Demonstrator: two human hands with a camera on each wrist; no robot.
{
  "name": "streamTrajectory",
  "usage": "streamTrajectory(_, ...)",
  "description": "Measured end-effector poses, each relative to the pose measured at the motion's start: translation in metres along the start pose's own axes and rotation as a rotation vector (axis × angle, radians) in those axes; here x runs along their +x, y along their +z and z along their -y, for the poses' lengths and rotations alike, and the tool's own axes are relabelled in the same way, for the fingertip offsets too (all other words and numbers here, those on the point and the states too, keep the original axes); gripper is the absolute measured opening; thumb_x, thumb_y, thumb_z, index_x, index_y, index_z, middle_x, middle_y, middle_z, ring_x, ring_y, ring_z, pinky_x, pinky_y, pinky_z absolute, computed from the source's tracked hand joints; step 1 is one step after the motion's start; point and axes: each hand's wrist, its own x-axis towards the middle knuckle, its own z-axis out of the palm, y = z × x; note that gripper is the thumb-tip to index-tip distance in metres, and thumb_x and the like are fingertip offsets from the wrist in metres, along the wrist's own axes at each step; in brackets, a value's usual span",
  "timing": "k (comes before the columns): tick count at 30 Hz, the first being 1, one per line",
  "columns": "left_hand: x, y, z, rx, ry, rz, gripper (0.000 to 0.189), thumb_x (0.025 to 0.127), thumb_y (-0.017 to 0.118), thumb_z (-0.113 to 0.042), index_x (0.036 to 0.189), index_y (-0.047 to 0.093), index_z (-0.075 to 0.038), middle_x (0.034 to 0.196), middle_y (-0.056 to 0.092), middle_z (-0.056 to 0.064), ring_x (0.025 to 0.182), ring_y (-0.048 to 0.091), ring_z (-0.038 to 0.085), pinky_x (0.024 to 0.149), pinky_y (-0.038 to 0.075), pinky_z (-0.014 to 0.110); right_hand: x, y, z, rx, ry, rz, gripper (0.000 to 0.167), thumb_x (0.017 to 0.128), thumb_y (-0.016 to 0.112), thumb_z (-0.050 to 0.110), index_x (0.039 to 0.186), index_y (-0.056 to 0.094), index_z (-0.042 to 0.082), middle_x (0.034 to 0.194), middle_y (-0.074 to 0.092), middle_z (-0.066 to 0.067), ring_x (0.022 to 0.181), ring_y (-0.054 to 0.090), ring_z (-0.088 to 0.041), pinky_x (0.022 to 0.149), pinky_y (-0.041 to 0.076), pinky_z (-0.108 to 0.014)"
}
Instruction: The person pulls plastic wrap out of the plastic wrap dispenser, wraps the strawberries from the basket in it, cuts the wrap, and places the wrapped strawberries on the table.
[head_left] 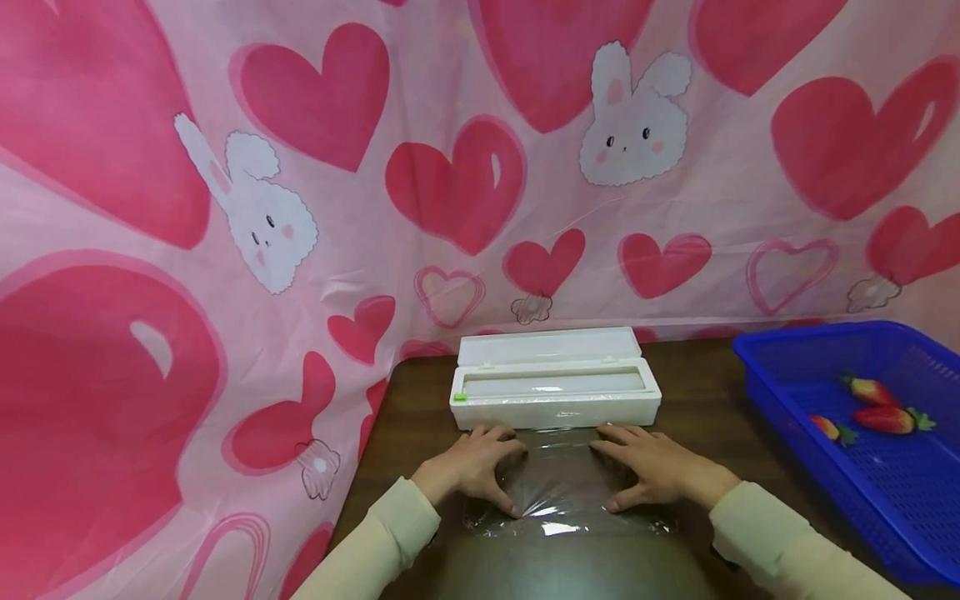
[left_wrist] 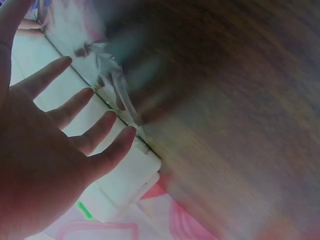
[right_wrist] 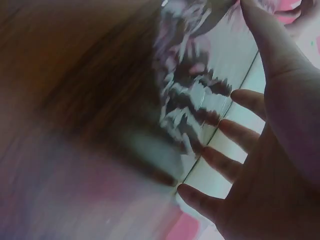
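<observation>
A sheet of clear plastic wrap (head_left: 555, 500) lies on the brown table, shiny and wrinkled, in front of a white wrap dispenser box (head_left: 555, 412). The box's lid is raised at the back, and a roll shows inside. My left hand (head_left: 480, 467) is over the left side of the wrap, fingers spread, fingertips near the box's front edge. Opposite it, my right hand (head_left: 652, 467) is over the right side, fingers spread likewise. In the wrist views, the left palm (left_wrist: 45, 155) and right palm (right_wrist: 280, 165) show extended fingers near the box edge. Nothing is gripped.
At the right stands a blue plastic basket (head_left: 780, 408) with several strawberries (head_left: 885, 419) in it. A pink curtain (head_left: 465, 83) with hearts and rabbits hangs behind and to the left of the table. A green slider (head_left: 460, 397) sits on the box's left end.
</observation>
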Motion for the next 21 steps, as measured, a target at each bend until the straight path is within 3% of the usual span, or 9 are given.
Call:
streamTrajectory(8, -0.003, 0.008, 0.004, -0.065, -0.039, -0.003, 0.096, 0.065, 0.090, -0.062, 0.147, 0.054, -0.025, 0.157, 0.041, 0.005, 0.140, 0.038, 0.030, 0.109, 0.037, 0.056, -0.012, -0.006, -0.018, 0.003, 0.004, -0.004, 0.096, 0.074, 0.083, 0.060, 0.146, 0.054, 0.004, 0.154, 0.044, -0.021, 0.136, 0.044, -0.048, 0.094, 0.042, -0.073)
streamTrajectory(14, -0.011, 0.012, 0.008, -0.111, -0.059, -0.015, 0.096, 0.064, 0.092, -0.060, 0.145, 0.056, -0.024, 0.156, 0.041, 0.007, 0.140, 0.037, 0.033, 0.107, 0.037, 0.060, -0.023, -0.015, -0.027, 0.000, 0.116, 0.034, 0.094, 0.070, 0.087, 0.056, 0.143, 0.056, 0.005, 0.152, 0.045, -0.024, 0.132, 0.045, -0.052, 0.088, 0.045, -0.072)
streamTrajectory(18, -0.015, 0.011, 0.012, -0.112, -0.075, -0.021, 0.095, 0.064, 0.093, -0.058, 0.145, 0.056, -0.023, 0.156, 0.042, 0.007, 0.139, 0.038, 0.034, 0.105, 0.038, 0.060, -0.028, -0.032, -0.021, -0.054, 0.160, 0.063, 0.084, 0.070, 0.091, 0.042, 0.138, 0.059, 0.005, 0.143, 0.051, -0.024, 0.125, 0.051, -0.051, 0.085, 0.049, -0.068)
streamTrajectory(21, -0.017, 0.012, 0.014, -0.112, -0.081, -0.016, 0.096, 0.064, 0.093, -0.057, 0.145, 0.056, -0.022, 0.156, 0.041, 0.008, 0.139, 0.038, 0.034, 0.104, 0.039, 0.061, -0.034, -0.054, -0.006, -0.128, 0.106, 0.007, 0.072, 0.072, 0.091, 0.032, 0.133, 0.063, 0.008, 0.133, 0.059, -0.019, 0.118, 0.058, -0.045, 0.082, 0.052, -0.063)
